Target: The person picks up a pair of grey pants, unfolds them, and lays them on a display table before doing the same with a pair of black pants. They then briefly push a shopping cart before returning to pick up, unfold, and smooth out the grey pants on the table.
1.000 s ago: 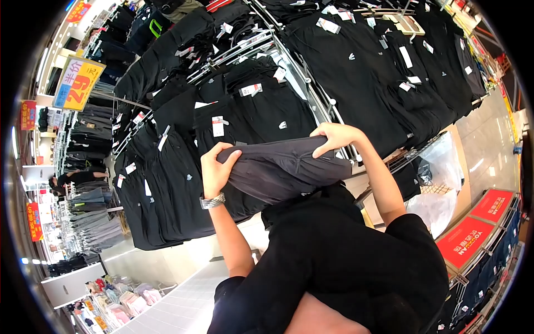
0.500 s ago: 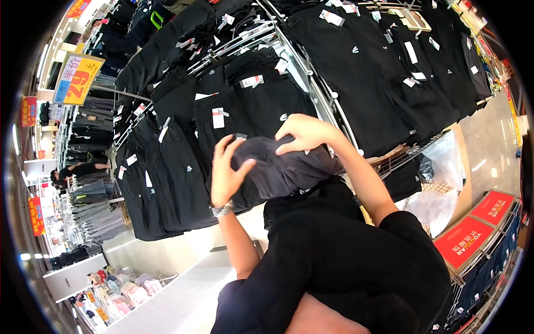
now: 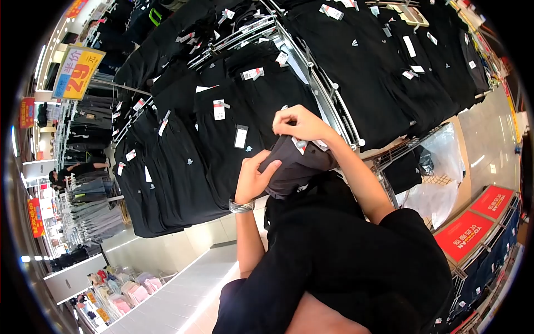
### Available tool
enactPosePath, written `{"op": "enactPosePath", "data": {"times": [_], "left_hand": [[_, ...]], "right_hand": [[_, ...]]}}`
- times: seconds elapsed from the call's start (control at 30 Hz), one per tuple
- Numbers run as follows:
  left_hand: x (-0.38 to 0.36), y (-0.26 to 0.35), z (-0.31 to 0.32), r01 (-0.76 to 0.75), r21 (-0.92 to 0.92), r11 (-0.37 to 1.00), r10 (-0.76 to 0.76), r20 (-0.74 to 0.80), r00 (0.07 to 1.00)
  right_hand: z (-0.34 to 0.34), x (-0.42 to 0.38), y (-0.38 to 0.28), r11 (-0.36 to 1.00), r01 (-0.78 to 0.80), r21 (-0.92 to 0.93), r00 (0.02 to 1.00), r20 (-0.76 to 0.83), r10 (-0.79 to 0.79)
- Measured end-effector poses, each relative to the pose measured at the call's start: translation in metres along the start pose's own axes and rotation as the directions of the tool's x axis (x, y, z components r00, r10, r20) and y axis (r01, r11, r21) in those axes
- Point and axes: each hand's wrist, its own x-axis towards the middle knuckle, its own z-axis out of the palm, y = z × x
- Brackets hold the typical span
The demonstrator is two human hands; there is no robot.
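Note:
A dark grey folded garment (image 3: 292, 164) is bunched against the front of my black shirt; its exact kind is hard to tell. My left hand (image 3: 255, 177), with a silver band on the wrist, grips its left edge, thumb on top. My right hand (image 3: 302, 123) has its fingers curled at the garment's upper edge, beside a white and red tag (image 3: 301, 146). Just beyond both hands lie black trousers (image 3: 222, 142) in overlapping rows, with a dark-framed white tag (image 3: 241, 136) on them.
A metal rack rail (image 3: 328, 94) divides the black garments into two sections. Red signs (image 3: 464, 236) stand at the lower right, near clear plastic wrapping (image 3: 436, 189). A yellow price sign (image 3: 78, 72) hangs at the left. Another person (image 3: 80, 168) is further off.
My left hand has moved right and closed on the garment's edge. The garment is drawn in more compactly, exposing a tag on the trousers behind. My right hand's fingers have curled in.

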Motion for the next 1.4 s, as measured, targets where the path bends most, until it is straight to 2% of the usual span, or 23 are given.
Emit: {"op": "enactPosePath", "data": {"times": [0.03,0.13,0.17,0.2,0.27,0.33,0.4,0.5,0.53,0.6,0.7,0.87,0.93,0.97,1.0,1.07,1.13,1.2,1.27,1.4], "left_hand": [[-0.004,0.003,-0.004,-0.008,-0.014,1.0,0.007,-0.01,1.0],[-0.018,-0.001,-0.022,-0.008,0.026,1.0,0.011,-0.098,0.995],[-0.023,-0.01,-0.029,-0.009,0.032,0.999,0.014,-0.15,0.989],[-0.026,-0.004,-0.033,-0.009,-0.101,0.995,-0.013,-0.214,0.977],[-0.034,-0.007,-0.041,-0.036,-0.223,0.974,-0.043,-0.337,0.941],[-0.046,-0.012,-0.056,-0.051,-0.168,0.985,-0.009,-0.338,0.941],[-0.06,-0.012,-0.07,0.01,-0.049,0.999,-0.026,-0.335,0.942],[-0.079,-0.019,-0.088,-0.017,-0.067,0.998,-0.014,-0.443,0.896],[-0.085,-0.023,-0.095,-0.003,-0.084,0.996,-0.039,-0.484,0.874],[-0.096,-0.037,-0.109,-0.021,-0.073,0.997,-0.026,-0.581,0.814],[-0.116,-0.058,-0.128,0.018,-0.087,0.996,-0.069,-0.633,0.771],[-0.14,-0.076,-0.143,-0.01,-0.186,0.983,-0.124,-0.69,0.713],[-0.146,-0.072,-0.143,-0.032,-0.223,0.974,-0.141,-0.714,0.686],[-0.149,-0.075,-0.144,-0.039,-0.224,0.974,-0.137,-0.714,0.687],[-0.153,-0.08,-0.148,-0.033,-0.221,0.975,-0.14,-0.719,0.681],[-0.161,-0.082,-0.153,-0.032,-0.218,0.975,-0.141,-0.728,0.671],[-0.169,-0.08,-0.155,-0.047,-0.243,0.969,-0.158,-0.754,0.638],[-0.18,-0.081,-0.159,-0.046,-0.237,0.97,-0.154,-0.753,0.64],[-0.192,-0.081,-0.158,-0.041,-0.233,0.972,-0.154,-0.755,0.637],[-0.208,-0.077,-0.156,-0.022,-0.196,0.98,-0.142,-0.777,0.614]], "right_hand": [[-0.006,0.0,0.023,0.997,0.08,-0.018,0.997,0.016,-0.08],[0.002,-0.017,0.051,0.995,0.098,-0.014,0.995,-0.035,-0.098],[0.008,-0.027,0.054,0.993,-0.071,0.093,0.993,0.105,0.061],[0.018,-0.033,0.066,0.991,-0.062,0.119,0.987,0.156,0.043],[0.038,-0.047,0.075,0.99,-0.071,0.119,0.976,0.214,0.044],[0.046,-0.059,0.063,0.944,-0.208,-0.255,0.926,0.26,0.275],[0.052,-0.069,0.075,0.905,-0.256,-0.341,0.927,0.178,0.329],[0.056,-0.079,0.062,0.883,-0.317,-0.346,0.891,0.211,0.402],[0.059,-0.084,0.06,0.918,-0.307,-0.252,0.89,0.266,0.37],[0.062,-0.095,0.056,0.917,-0.32,-0.238,0.876,0.295,0.382],[0.064,-0.114,0.055,0.94,-0.3,-0.164,0.901,0.277,0.335],[0.057,-0.149,0.047,0.952,-0.291,-0.091,0.939,0.162,0.303],[0.049,-0.161,0.043,0.928,-0.339,-0.156,0.928,0.109,0.357],[0.05,-0.166,0.035,0.937,-0.266,-0.225,0.956,0.065,0.287],[0.048,-0.171,0.031,0.937,-0.262,-0.229,0.957,0.064,0.283],[0.04,-0.18,0.027,0.925,-0.317,-0.211,0.948,-0.04,0.316],[0.033,-0.186,0.029,0.946,-0.278,-0.17,0.957,-0.136,0.257],[0.03,-0.19,0.03,0.944,-0.296,-0.148,0.923,-0.299,0.242],[0.027,-0.188,0.032,0.948,-0.195,-0.253,0.94,-0.323,0.107],[0.03,-0.184,0.031,0.936,-0.2,-0.29,0.933,-0.349,0.091]]}}
